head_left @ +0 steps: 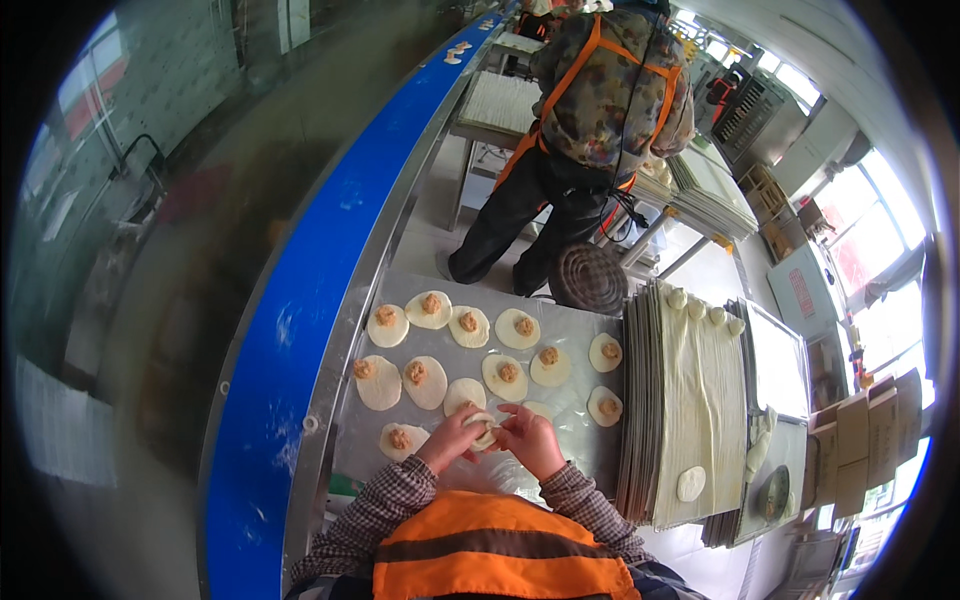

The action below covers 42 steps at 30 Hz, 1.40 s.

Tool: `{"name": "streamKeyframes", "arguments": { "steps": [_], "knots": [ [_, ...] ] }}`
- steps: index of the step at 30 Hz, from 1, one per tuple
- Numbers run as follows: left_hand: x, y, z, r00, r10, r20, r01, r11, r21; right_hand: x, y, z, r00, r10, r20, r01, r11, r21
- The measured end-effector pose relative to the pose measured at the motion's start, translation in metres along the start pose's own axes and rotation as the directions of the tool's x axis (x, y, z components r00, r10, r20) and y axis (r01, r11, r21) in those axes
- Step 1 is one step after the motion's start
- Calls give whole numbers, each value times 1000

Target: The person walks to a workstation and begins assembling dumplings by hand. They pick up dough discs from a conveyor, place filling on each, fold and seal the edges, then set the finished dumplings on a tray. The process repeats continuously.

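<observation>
My left hand (452,438) and my right hand (530,440) meet low over the metal table, both closed on one dough wrapper (483,432). The left cups its near side while the right fingers pinch its edge. Any filling inside is hard to make out. Ahead of my hands lie several flat, round dough wrappers, each with a lump of pinkish filling, such as a wrapper (426,383) and another wrapper (517,328). One filled wrapper (402,440) lies left of my left hand. A wrapper (466,395) just beyond my hands is partly covered by them.
A blue conveyor belt (300,290) runs along the left. On the right, a cloth-topped stack of trays (700,400) carries several small buns (697,309) and a dough round (691,484). Beyond the table (585,440) stand a round stool (590,278) and a person (610,100) facing away.
</observation>
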<state>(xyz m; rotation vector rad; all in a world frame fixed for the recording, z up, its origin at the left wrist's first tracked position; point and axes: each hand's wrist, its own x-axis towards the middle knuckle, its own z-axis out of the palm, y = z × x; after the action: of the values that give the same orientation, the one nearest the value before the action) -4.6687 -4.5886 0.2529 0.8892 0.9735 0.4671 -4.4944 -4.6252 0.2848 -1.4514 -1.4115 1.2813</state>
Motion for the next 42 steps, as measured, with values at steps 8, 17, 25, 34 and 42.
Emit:
{"name": "streamKeyframes", "arguments": {
  "steps": [8,17,25,34,42],
  "knots": [
    [6,-2,-34,972,-113,206,97,992,85,1,-7,20,992,-107,60,122,913,-390],
    [5,-15,-9,999,43,5,-41,974,-222,-4,12,26,952,-273,-136,163,833,-528],
    [10,-16,-10,997,67,36,-54,960,-274,0,12,24,972,-172,-159,131,963,-236],
    [8,-13,-20,985,96,-142,-104,993,-49,7,8,34,992,-36,-123,8,976,-218],
    [-10,-9,-38,992,19,-125,-29,996,-81,14,3,52,991,-59,-117,48,994,-96]
  ]
}}
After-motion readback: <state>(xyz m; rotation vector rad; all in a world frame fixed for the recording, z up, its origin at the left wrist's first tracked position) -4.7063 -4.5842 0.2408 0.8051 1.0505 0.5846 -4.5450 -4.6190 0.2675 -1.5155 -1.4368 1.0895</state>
